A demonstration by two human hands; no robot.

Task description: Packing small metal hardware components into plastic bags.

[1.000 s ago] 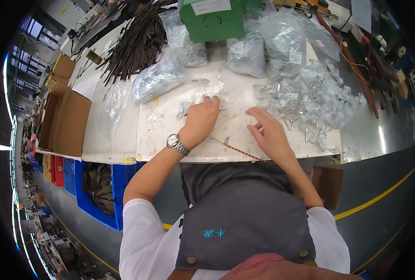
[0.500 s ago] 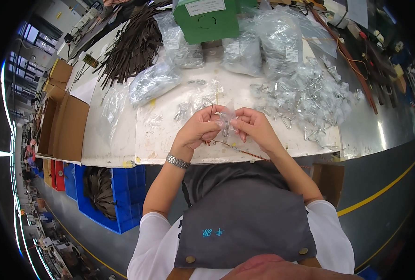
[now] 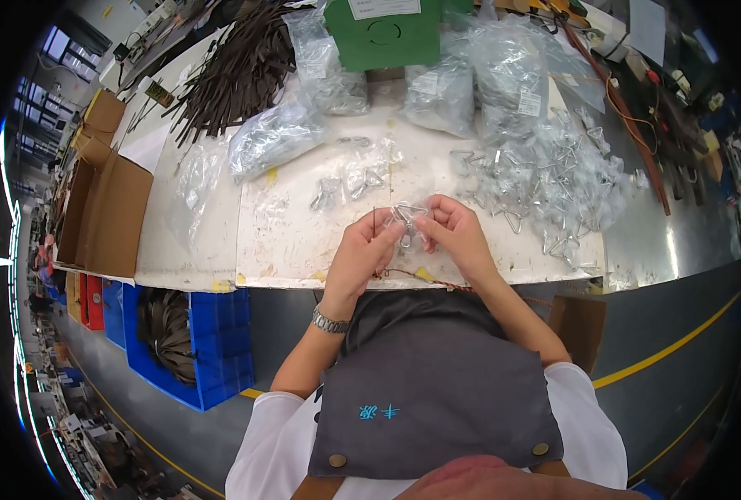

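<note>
Clear plastic crinkles between both hands: the left hand (image 3: 369,250) and the right hand (image 3: 454,233) meet just above the near edge of the white worktable (image 3: 287,242), fingers pinched together on a small transparent bag (image 3: 410,223) that seems to hold a bent silver wire clip, though the contents are hard to make out. Judging by the spread, the job is partway along: a few small filled bags (image 3: 350,179) lie flat on the table just beyond the hands, while a big loose heap of triangular wire clips (image 3: 554,192) waits off to the right, so plenty looks left to do. Bulkier clear sacks of parts (image 3: 275,137) crowd the far side, next to a green cardboard box (image 3: 383,33) and a fan of dark brown strips (image 3: 237,71). A thin reddish cord (image 3: 425,279) runs along the table edge right under the wrists. Down left, a blue plastic bin (image 3: 195,342) holds more dark strips.
</note>
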